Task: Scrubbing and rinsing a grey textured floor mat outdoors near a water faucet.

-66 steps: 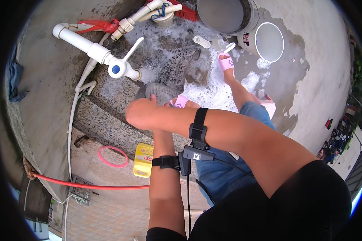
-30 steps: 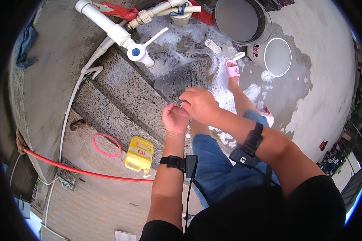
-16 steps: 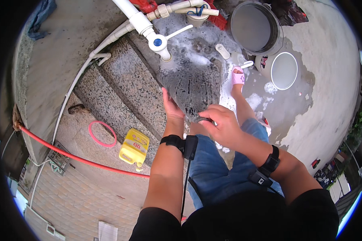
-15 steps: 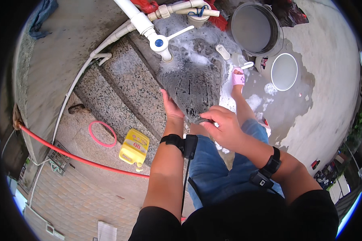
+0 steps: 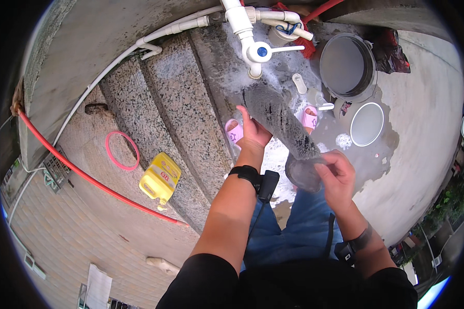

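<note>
A flat, wet, dark grey piece point(image 5: 278, 116) slants from under the tap towards me; its exact kind cannot be told. My left hand point(image 5: 255, 136) supports its left edge, thumb pointing up and the other fingers mostly hidden behind it. At the near end, my right hand point(image 5: 337, 175) pinches it between thumb and fingers. A rounded grey flap point(image 5: 304, 174) hangs there, turned down. Directly beyond the far end is the white tap point(image 5: 260, 52) with a blue-centred lever; whether water runs is hard to make out.
Stone steps point(image 5: 185, 98) rise at the left, bearing a yellow jug point(image 5: 161, 175) and a pink ring point(image 5: 111, 149). A red hose point(image 5: 87, 175) crosses nearby. At right stand a metal pot point(image 5: 345, 67) and a white bucket point(image 5: 367, 124), with a white brush point(image 5: 299, 83). Suds cover the wet ground.
My right hand has moved right and drawn out the near end, turning the piece diagonal and narrower in view. The rounded flap now shows. The view has shifted, and both pink slippers show.
</note>
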A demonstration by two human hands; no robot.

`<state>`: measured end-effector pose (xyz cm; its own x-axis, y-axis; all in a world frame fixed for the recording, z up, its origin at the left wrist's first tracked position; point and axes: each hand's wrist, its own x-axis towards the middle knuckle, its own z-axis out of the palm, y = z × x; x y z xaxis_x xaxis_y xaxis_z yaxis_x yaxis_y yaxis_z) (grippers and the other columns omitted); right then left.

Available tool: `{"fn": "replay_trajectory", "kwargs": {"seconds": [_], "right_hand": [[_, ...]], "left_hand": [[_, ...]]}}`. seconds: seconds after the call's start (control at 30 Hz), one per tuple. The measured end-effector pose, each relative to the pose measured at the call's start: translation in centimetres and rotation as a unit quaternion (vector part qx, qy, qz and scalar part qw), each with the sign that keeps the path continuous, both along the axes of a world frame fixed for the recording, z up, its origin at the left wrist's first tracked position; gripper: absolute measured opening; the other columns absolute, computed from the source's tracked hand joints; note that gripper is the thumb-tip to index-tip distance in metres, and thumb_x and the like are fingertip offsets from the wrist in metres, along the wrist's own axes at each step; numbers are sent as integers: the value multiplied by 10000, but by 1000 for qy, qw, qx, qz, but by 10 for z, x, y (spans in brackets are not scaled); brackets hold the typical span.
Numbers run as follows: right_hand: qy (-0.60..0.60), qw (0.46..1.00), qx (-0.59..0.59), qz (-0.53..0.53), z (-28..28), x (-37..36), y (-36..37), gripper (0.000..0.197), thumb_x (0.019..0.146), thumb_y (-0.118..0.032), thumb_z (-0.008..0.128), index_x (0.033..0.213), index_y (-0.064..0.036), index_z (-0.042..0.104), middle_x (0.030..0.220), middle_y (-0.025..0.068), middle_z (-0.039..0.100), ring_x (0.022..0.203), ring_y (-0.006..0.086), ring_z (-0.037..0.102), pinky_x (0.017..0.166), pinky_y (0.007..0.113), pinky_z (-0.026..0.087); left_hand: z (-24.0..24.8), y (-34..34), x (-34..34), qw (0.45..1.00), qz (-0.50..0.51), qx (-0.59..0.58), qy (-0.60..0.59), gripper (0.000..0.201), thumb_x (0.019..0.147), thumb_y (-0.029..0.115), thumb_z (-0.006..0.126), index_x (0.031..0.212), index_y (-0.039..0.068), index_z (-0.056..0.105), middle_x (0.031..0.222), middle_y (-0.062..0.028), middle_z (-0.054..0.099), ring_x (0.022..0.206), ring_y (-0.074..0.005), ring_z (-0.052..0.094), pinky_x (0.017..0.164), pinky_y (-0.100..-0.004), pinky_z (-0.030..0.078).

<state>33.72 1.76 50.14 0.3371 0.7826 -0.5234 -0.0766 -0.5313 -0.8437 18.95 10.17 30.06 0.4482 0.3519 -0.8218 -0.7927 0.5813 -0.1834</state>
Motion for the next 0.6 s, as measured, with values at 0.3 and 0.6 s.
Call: {"fn": "replay_trajectory", "kwargs": {"seconds": [0.3, 0.6], "right_hand": [[-115, 989, -16, 90, -22, 11, -13, 155, 769, 32, 638, 913, 40, 580, 802, 79, 546, 669, 130, 545, 590, 233, 455], [-181, 974, -4, 137, -32, 4, -25, 155, 758, 13, 645, 902, 43, 595, 794, 111, 584, 657, 178, 574, 581, 266, 468]], "left_hand": [[-23, 52, -86, 963, -206, 48, 170, 571, 713, 37, 697, 1202, 34, 404, 1102, -119, 550, 1027, -286, 537, 874, -475, 446], [0, 91, -74, 913, -307, 142, 229, 504, 732, 19, 666, 1179, -6, 434, 1105, -125, 555, 1010, -257, 545, 881, -399, 447]]}}
